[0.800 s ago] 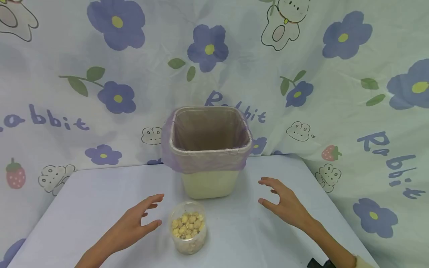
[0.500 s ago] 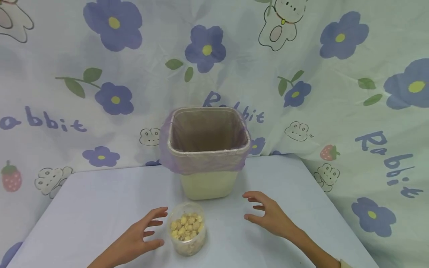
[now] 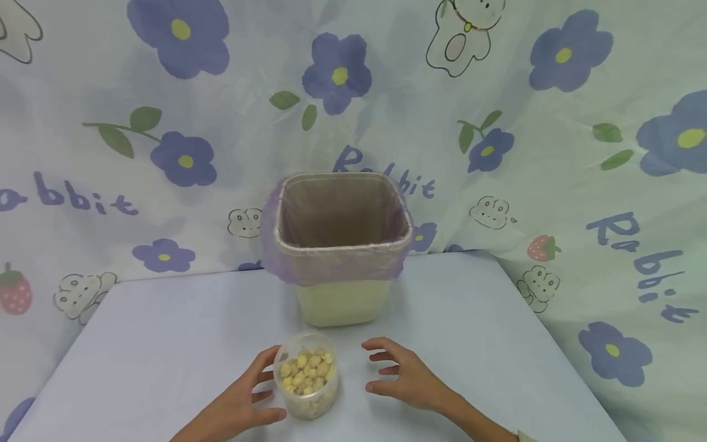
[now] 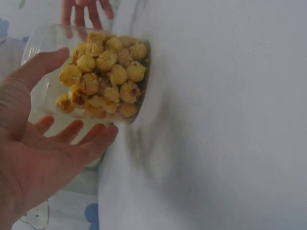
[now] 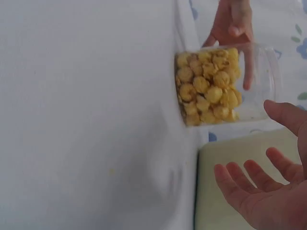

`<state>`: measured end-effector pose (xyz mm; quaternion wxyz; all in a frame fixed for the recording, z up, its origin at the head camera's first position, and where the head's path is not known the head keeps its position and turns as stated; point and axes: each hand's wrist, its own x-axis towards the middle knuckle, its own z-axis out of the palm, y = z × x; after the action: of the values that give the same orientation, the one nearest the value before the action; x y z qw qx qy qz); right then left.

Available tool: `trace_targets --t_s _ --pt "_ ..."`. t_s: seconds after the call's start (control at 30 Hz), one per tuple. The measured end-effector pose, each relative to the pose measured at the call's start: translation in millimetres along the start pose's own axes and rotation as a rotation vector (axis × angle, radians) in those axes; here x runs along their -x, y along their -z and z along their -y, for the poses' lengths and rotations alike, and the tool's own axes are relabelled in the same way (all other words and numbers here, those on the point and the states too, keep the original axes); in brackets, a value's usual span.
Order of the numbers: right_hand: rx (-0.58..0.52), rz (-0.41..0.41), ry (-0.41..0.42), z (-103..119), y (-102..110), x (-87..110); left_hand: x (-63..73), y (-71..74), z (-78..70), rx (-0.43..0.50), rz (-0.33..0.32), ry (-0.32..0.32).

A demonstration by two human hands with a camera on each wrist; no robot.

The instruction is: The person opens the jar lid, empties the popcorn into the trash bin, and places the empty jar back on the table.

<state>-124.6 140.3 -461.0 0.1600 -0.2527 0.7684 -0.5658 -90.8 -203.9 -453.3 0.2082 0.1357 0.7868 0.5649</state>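
A clear plastic tub [image 3: 309, 402] of popcorn [image 3: 306, 371] stands upright and lidless on the white table. My left hand [image 3: 245, 399] is at its left side, thumb and fingers spread around it with the fingertips right at the wall. In the left wrist view the popcorn [image 4: 103, 76] shows through the tub, and the left hand [image 4: 53, 139] has its fingers relaxed. To the right of the tub, a short gap away, is my right hand [image 3: 405, 377], its palm facing the tub. The right wrist view shows the right hand [image 5: 273, 187] with loosely bent fingers and nothing in them.
Behind the tub stands a cream bin [image 3: 342, 304] with a purple bag [image 3: 337, 267] folded over its rim. A flower-and-rabbit printed cloth [image 3: 248, 123] hangs behind and along the right of the white table [image 3: 182, 331].
Both hands have moved inward toward the tub. The left has come up to its side, and the right has travelled left and nearer the front. The tub stays in place.
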Motion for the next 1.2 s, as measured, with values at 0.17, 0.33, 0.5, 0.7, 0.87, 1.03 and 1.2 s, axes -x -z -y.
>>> trace_targets --t_s 0.17,0.33,0.5,0.7,0.87,1.03,1.2 --pt "-0.028 0.032 -0.003 -4.0 -12.8 -4.5 -4.5 -5.7 1.2 0.046 -0.010 -0.036" --pt "-0.072 0.053 0.003 -4.7 -25.4 -11.2 -7.9 -9.7 2.4 0.060 -0.038 -0.037" --pt "-0.082 0.052 0.000 -4.1 -36.3 -17.0 -9.7 -13.2 2.1 0.049 -0.062 -0.034" --pt "-0.077 0.051 -0.001 -3.3 -41.9 -23.0 -12.3 -17.2 -1.7 0.092 -0.062 -0.020" --pt "-0.062 0.018 -0.010 1.9 -39.4 -23.0 -15.6 -22.1 -6.4 0.092 -0.081 -0.009" --pt "-0.062 0.002 -0.022 8.3 -32.4 -19.3 -18.6 -26.5 -13.8 0.060 -0.099 -0.013" --pt "-0.040 -0.004 0.021 10.5 -23.2 -15.5 -24.0 -31.3 -25.2 0.024 -0.104 -0.030"
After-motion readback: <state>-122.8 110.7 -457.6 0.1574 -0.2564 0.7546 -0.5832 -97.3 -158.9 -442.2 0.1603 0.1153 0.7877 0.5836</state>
